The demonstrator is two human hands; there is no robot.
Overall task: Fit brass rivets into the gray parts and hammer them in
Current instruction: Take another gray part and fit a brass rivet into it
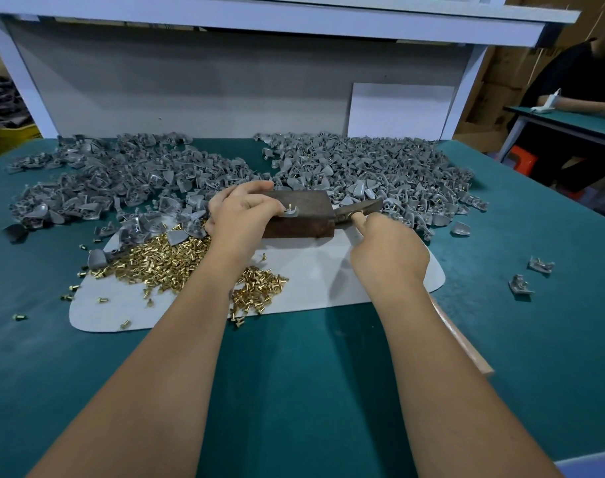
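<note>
Brass rivet stands in the gray part your left hand pinches on the block mid-counter; your right hand, gripping the hammer, should strike squarely next.

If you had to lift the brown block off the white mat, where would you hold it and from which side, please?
Probably across its near and far long faces, from above at its right half. The block is a flat-sided slab lying on the white mat, so those parallel faces suit a pinch. The left hand and the gray part occupy its left end; the hammer sits at its right end.
</note>
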